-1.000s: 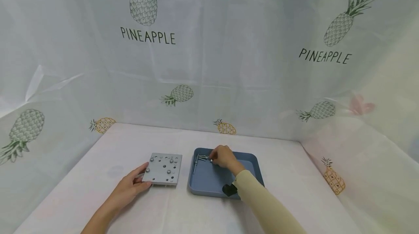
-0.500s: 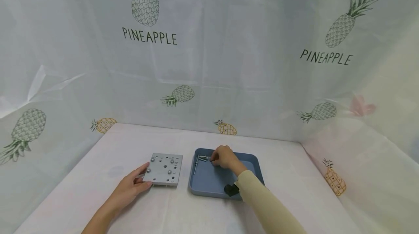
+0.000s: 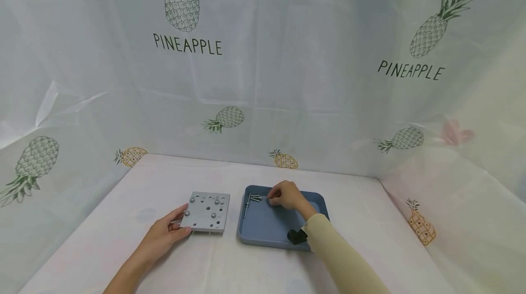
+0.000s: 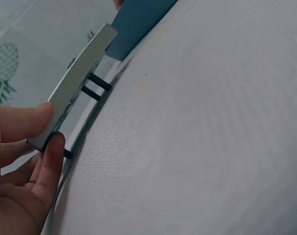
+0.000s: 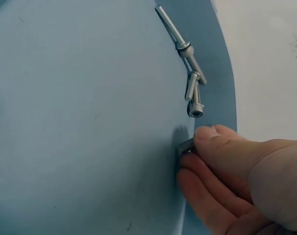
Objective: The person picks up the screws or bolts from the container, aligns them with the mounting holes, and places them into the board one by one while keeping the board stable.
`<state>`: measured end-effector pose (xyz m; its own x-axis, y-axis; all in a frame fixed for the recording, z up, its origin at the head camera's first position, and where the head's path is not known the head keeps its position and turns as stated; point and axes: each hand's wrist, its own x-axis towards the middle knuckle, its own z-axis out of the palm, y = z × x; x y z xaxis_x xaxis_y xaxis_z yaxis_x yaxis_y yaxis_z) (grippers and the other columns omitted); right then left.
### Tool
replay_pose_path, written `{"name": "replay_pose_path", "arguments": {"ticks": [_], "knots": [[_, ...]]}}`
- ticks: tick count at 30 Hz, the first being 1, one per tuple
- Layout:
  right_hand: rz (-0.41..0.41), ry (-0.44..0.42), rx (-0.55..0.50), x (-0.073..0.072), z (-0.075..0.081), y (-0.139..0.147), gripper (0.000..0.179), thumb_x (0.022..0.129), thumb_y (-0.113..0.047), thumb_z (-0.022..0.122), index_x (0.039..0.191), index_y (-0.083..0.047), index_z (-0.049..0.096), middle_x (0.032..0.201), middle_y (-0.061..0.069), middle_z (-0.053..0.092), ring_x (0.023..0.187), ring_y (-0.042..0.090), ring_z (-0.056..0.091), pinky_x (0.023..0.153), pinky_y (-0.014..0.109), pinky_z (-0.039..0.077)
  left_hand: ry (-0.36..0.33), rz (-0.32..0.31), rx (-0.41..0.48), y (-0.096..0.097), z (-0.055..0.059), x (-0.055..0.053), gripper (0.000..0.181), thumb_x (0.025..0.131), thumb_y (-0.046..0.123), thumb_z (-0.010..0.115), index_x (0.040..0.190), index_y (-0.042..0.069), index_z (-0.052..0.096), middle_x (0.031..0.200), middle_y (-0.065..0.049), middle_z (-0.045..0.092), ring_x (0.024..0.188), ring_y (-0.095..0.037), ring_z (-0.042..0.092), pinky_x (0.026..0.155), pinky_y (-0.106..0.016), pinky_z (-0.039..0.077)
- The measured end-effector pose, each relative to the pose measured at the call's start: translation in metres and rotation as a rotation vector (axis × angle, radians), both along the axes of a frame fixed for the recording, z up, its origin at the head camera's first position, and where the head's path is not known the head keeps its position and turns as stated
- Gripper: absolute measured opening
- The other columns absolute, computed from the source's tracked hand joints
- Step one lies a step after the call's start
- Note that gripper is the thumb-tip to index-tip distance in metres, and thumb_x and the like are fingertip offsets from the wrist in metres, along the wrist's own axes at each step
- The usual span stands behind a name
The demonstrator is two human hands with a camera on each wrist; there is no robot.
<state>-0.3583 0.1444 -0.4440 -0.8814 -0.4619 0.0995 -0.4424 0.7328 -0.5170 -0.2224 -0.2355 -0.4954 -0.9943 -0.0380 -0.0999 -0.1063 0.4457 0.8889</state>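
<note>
My left hand point(image 3: 164, 233) grips the near left corner of a square metal plate point(image 3: 201, 219), thumb on top and fingers under it in the left wrist view. Several socket-head screws stand in the plate's holes; their dark shanks point(image 4: 100, 82) stick out below. Inside the blue tray point(image 3: 263, 240), my right hand point(image 3: 286, 196) pinches a small metal screw point(image 5: 186, 146) between thumb and fingers, most of it hidden by them. Several loose screws point(image 5: 195, 108) lie beside that hand, along the tray's far left side.
The tray stands just right of the plate on a white cloth-covered table point(image 3: 230, 266). A pineapple-print curtain point(image 3: 312, 79) closes off the back and sides. A dark heart-shaped patch point(image 3: 297, 236) shows at the right sleeve point(image 3: 341, 253).
My right hand has shifted slightly right, away from the loose screws, with the small screw in its fingers. The left hand and the plate stay in place.
</note>
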Motion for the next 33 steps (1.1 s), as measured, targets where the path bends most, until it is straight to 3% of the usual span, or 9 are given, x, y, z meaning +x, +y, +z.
{"name": "replay_pose_path", "arguments": {"ticks": [5,11,23,33], "knots": [[-0.004,-0.025,-0.048,-0.001,-0.001,0.001,0.007,0.091,-0.005,0.083,0.098,-0.005,0.082,0.093,0.001,0.078,0.082,0.010,0.067,0.076,0.032,0.056,-0.001,-0.010,0.015,0.000,0.000,-0.001,0.084,0.093,0.030,0.083,0.165,0.016,0.041,0.157,-0.023,0.049,0.116,-0.019,0.063,0.090,-0.027,0.052],[0.033,-0.029,-0.114,-0.002,0.001,-0.004,0.011,0.092,-0.007,0.083,0.103,-0.007,0.082,0.094,-0.002,0.077,0.082,0.007,0.066,0.076,0.028,0.056,0.008,-0.014,0.025,0.002,0.000,0.000,0.083,0.094,0.027,0.083,0.165,0.014,0.041,0.157,-0.024,0.049,0.116,-0.019,0.064,0.086,-0.021,0.052],[0.090,-0.058,-0.251,0.003,0.008,-0.032,0.014,0.095,-0.013,0.082,0.109,-0.009,0.082,0.096,-0.004,0.079,0.087,0.007,0.070,0.077,0.026,0.056,0.010,-0.010,0.024,0.002,-0.003,-0.001,0.082,0.095,0.024,0.081,0.165,0.013,0.040,0.157,-0.025,0.049,0.115,-0.018,0.065,0.087,-0.018,0.051],[0.127,-0.077,-0.295,0.002,0.012,-0.064,0.014,0.095,-0.016,0.082,0.110,-0.014,0.082,0.096,-0.007,0.078,0.089,0.007,0.071,0.080,0.026,0.057,0.026,-0.015,0.031,0.001,-0.001,0.000,0.081,0.096,0.022,0.081,0.165,0.011,0.040,0.157,-0.025,0.050,0.106,-0.017,0.062,0.084,-0.021,0.051]]}}
